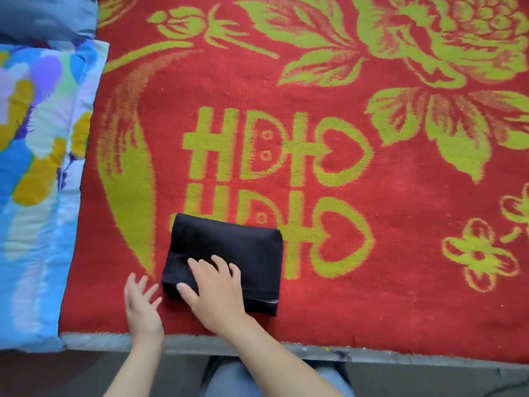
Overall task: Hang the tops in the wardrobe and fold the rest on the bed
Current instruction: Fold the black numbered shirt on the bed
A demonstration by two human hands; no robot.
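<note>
A black garment [229, 247], folded into a compact rectangle, lies on the red blanket with green flowers [372, 202] near the bed's front edge. My right hand [214, 290] lies flat on the near left part of the fold, fingers spread and pressing it down. My left hand [141, 305] hovers just left of the garment with straight fingers, apart from the cloth and holding nothing. No wardrobe or hanger is in view.
A blue quilt with yellow and purple patches [37, 196] lies along the left side of the bed, with a grey-blue pillow [48, 15] at the top left. The bed's grey front edge [372, 356] runs along the bottom, above my knees.
</note>
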